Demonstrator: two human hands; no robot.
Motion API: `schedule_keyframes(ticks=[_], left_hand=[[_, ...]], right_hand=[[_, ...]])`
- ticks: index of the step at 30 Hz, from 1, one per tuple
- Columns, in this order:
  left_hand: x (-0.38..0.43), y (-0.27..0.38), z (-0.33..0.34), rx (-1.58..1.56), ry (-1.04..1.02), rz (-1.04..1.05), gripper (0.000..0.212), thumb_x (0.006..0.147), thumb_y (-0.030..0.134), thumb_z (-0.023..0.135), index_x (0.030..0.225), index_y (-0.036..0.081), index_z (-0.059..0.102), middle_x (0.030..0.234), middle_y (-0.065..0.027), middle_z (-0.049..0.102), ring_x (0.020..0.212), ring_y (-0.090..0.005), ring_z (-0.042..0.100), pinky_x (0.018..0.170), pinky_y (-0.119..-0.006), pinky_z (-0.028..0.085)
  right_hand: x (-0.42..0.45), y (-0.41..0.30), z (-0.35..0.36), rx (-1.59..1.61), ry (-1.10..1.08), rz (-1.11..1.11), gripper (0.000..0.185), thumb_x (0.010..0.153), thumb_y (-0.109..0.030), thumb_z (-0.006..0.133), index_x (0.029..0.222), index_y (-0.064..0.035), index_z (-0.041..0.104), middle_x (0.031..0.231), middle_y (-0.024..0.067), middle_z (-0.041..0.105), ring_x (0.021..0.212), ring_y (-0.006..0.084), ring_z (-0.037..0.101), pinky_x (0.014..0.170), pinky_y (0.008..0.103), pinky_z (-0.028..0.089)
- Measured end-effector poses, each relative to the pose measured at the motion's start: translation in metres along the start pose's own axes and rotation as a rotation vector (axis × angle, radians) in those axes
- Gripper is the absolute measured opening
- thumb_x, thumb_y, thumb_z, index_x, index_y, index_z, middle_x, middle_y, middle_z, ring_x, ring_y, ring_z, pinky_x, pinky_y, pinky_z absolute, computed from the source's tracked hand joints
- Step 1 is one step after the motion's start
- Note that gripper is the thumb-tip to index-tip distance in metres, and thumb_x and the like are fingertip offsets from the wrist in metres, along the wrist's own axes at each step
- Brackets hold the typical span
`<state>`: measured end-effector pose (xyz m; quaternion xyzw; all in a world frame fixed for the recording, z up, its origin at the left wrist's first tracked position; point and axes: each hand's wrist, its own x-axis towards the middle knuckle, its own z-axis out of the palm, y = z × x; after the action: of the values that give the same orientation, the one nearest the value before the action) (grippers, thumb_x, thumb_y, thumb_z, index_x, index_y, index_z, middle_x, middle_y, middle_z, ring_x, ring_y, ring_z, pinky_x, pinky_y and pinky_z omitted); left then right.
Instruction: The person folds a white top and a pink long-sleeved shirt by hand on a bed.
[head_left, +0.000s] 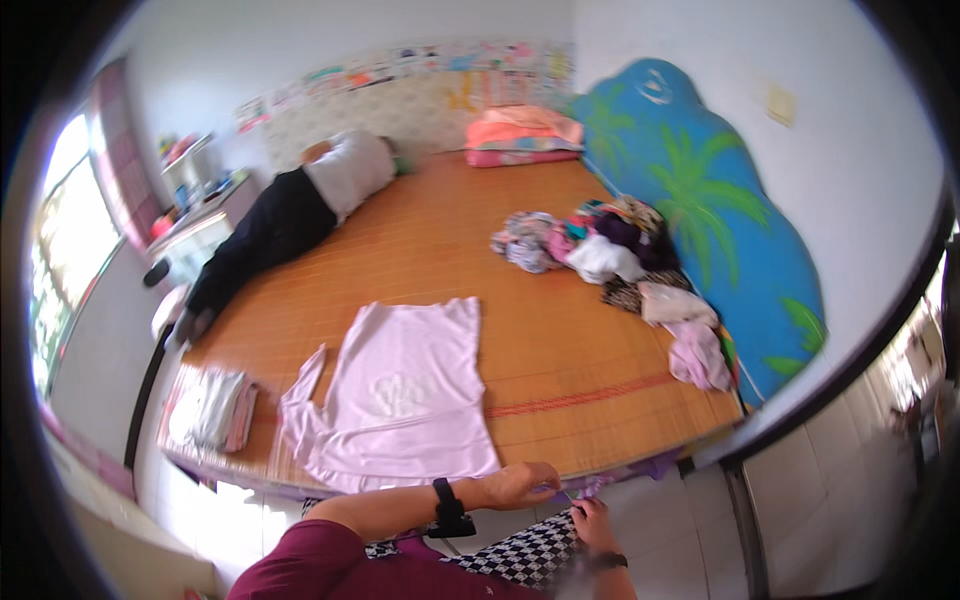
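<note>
My left hand (525, 486) reaches across to the right at the bed's front edge, fingers curled. My right hand (592, 523) is just below and right of it, in front of checkered trousers (517, 553). A bit of lilac cloth (595, 486) shows between and behind the hands; whether either hand grips it is unclear. Left of my left hand, a pale pink long-sleeved shirt (412, 375) lies spread on the woven mat (570, 420), a light print on its middle. One sleeve lies bent at its left; the other cannot be made out.
Folded clothes (212, 411) are stacked at the bed's front left corner. A heap of loose clothes (607, 251) lies along the blue palm-tree padded board (697, 202). A person (300, 202) lies at the far left. Folded bedding (523, 136) sits by the headboard (367, 112).
</note>
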<state>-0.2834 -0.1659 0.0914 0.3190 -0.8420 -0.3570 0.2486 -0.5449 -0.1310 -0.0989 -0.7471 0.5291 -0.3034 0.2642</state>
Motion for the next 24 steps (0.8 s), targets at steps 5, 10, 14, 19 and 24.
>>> schedule_keyframes(ticks=[5, 10, 14, 19, 24], left_hand=[[-0.068, 0.124, -0.120, -0.097, 0.322, 0.123, 0.009, 0.086, 0.004, 0.064, 0.093, 0.001, 0.059, 0.093, -0.0135, 0.062, 0.086, -0.0298, 0.063, 0.073, -0.038, 0.052], [-0.139, 0.237, -0.187, 0.148, 0.688, 0.716, 0.017, 0.090, 0.013, 0.060, 0.090, -0.004, 0.057, 0.091, -0.0199, 0.061, 0.080, -0.0344, 0.062, 0.068, -0.040, 0.052], [-0.188, 0.283, -0.181, -0.023, 1.277, 0.654, 0.023, 0.086, 0.004, 0.060, 0.107, 0.009, 0.062, 0.102, -0.0016, 0.063, 0.087, -0.0200, 0.061, 0.076, -0.031, 0.052], [-0.226, 0.279, -0.193, -0.026, 1.144, 1.233, 0.016, 0.086, 0.001, 0.061, 0.089, 0.016, 0.064, 0.104, 0.0066, 0.058, 0.098, -0.0081, 0.053, 0.076, -0.026, 0.044], [-0.263, 0.292, -0.170, -0.219, 1.409, 1.027, 0.013, 0.084, 0.002, 0.062, 0.084, 0.015, 0.062, 0.094, 0.0090, 0.059, 0.086, -0.0071, 0.054, 0.065, -0.023, 0.036]], right_hand=[[0.020, -0.005, 0.008, 0.070, -0.342, 0.134, 0.034, 0.092, -0.031, 0.056, 0.113, -0.0062, 0.064, 0.114, 0.0199, 0.061, 0.110, 0.0401, 0.053, 0.099, 0.0495, 0.041], [0.047, -0.021, 0.021, -0.163, -0.545, 0.309, 0.048, 0.092, -0.040, 0.051, 0.126, -0.0063, 0.055, 0.130, 0.0267, 0.049, 0.122, 0.0444, 0.042, 0.103, 0.0525, 0.035], [0.051, -0.028, 0.020, -0.225, -0.641, 0.422, 0.054, 0.092, -0.041, 0.050, 0.133, -0.0067, 0.049, 0.140, 0.0279, 0.039, 0.129, 0.0457, 0.034, 0.109, 0.0525, 0.027], [0.049, -0.077, 0.022, -0.324, -0.726, 0.372, 0.062, 0.092, -0.043, 0.049, 0.144, -0.0112, 0.038, 0.152, 0.0289, 0.016, 0.141, 0.0464, 0.012, 0.113, 0.0515, 0.021], [0.046, -0.132, 0.012, -0.356, -0.831, 0.492, 0.066, 0.091, -0.044, 0.051, 0.147, -0.0112, 0.034, 0.155, 0.0278, 0.009, 0.144, 0.0442, 0.005, 0.114, 0.0486, 0.021]])
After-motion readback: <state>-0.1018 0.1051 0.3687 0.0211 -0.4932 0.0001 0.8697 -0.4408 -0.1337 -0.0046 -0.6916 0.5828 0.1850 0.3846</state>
